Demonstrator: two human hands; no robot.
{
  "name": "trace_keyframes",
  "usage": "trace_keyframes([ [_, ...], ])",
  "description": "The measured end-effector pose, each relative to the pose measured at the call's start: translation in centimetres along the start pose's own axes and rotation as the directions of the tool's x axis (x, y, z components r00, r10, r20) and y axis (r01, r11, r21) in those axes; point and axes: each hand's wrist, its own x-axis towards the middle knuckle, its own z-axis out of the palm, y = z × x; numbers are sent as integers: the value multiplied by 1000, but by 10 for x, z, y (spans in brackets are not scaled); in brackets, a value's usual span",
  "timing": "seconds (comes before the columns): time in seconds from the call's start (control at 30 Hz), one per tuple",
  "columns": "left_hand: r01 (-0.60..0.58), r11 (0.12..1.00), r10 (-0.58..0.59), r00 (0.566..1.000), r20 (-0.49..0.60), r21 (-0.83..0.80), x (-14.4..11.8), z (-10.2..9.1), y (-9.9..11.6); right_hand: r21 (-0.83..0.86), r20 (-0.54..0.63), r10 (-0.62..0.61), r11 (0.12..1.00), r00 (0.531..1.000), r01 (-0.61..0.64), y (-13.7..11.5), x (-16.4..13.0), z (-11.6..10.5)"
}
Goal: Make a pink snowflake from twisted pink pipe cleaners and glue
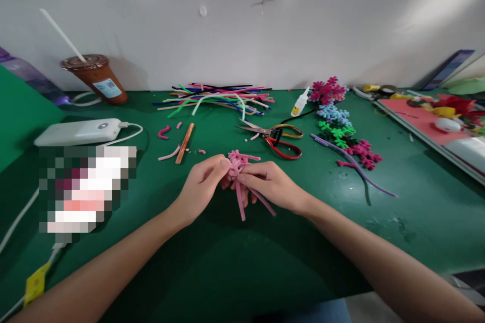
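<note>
Between my two hands is a pink pipe-cleaner shape point(238, 162), its branches bunched at the top and two long ends hanging down. My left hand point(206, 179) pinches it from the left with thumb and fingers. On the other side my right hand point(271, 184) grips it near the base of the loose ends; some of those fingertips are hidden behind the pink stems. Scissors point(278, 136) with red and yellow handles lie just beyond my right hand. A patterned stick point(185, 144) and short pink offcuts point(169, 153) lie beyond my left hand.
A pile of coloured pipe cleaners point(220, 101) lies by the wall. Finished pipe-cleaner snowflakes point(335, 116), a purple pipe cleaner point(356, 164) and a glue bottle point(300, 102) are to the right. An iced drink cup point(96, 81) and a white power bank point(79, 131) stand left.
</note>
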Motion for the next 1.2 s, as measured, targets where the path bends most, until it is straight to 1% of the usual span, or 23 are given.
trace_keyframes([
  [0.1,-23,998,23,1000,7,57,-1,0,0,-124,-70,-41,992,997,32,0,-1,2],
  [0.3,-91,969,88,996,24,228,-1,-1,-2,-267,-109,-81,962,991,49,0,-2,0],
  [0.43,-59,969,44,997,69,238,1,-2,-3,-304,-125,-114,950,986,72,2,-1,0],
  [0.53,-15,990,-3,992,128,141,2,-3,-2,-210,-125,-74,977,989,47,5,-1,1],
  [0.63,33,999,-37,978,204,20,2,-4,0,-36,-48,10,999,999,-12,6,0,2],
  [0.7,57,998,-56,969,241,3,2,-5,1,31,14,38,999,999,-39,5,0,1],
  [0.8,74,997,-64,958,280,-25,2,-6,1,137,59,40,989,997,-48,6,-1,1],
  [0.87,72,995,-49,958,283,-71,2,-5,0,262,68,28,964,997,-45,7,0,2],
  [0.93,47,995,-21,965,260,-94,1,-3,-1,376,62,17,926,998,-39,9,0,5],
  [1.0,10,994,15,973,231,-106,0,-2,-3,443,40,13,896,999,-29,10,0,8],
  [1.1,-29,987,62,975,214,-155,-3,-1,-4,486,32,5,874,999,-20,9,0,13],
  [1.2,-20,976,73,969,238,-216,-3,-4,-5,460,63,8,887,998,-36,7,-1,13],
])
